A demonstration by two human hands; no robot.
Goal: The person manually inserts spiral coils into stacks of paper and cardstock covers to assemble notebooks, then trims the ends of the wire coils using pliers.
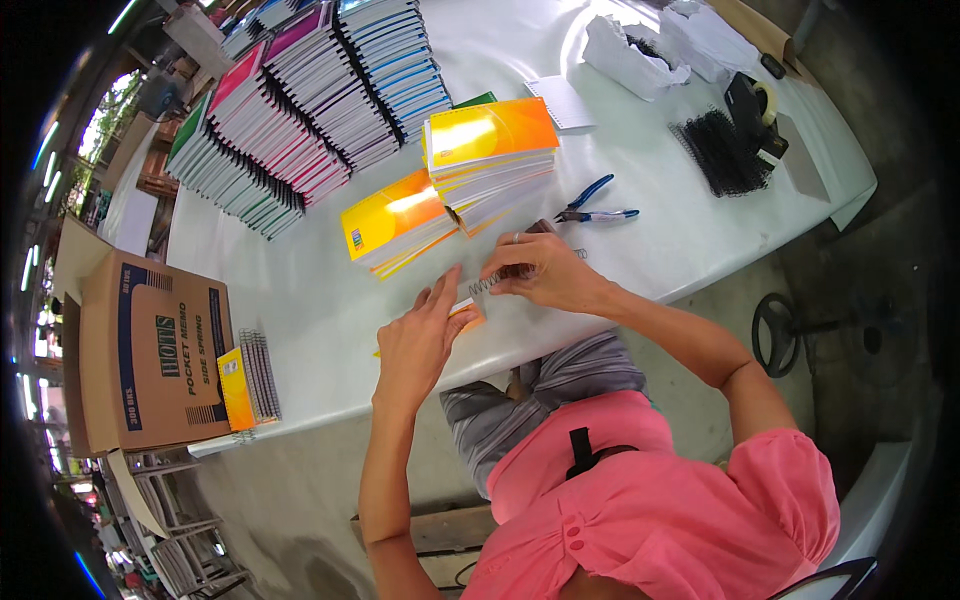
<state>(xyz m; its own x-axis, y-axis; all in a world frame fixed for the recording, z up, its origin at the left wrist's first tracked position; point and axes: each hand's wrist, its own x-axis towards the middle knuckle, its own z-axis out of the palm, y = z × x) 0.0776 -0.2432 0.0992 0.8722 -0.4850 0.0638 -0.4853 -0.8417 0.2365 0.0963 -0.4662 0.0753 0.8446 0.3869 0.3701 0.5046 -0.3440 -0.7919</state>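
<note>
Since everything's happening right by the near edge of the table, call your hands the middle of the clock, 12 straight away from you. Your right hand (550,275) has its thumb and fingertips pinched together on a thin wire coil (480,286). Your left hand (412,335) has its thumb on a little orange pad (474,317), fingers stretched out toward 1; can't tell how firmly it's gripping, since the hand covers a lot of it. The pad sits just on your side of the coil, around 7 from it.

Blue-handled pliers (597,211) lie near your right hand at 2, jaws spread. Further out that same way you've got a heap of black coils (722,152). The tall yellow-orange stack (492,135) is at 12, with a shorter stack (396,216) touching it around 10. Way off between 8 and 9 stands a cardboard box (160,350), and a yellow memo book (236,388) is beside it at 8.
</note>
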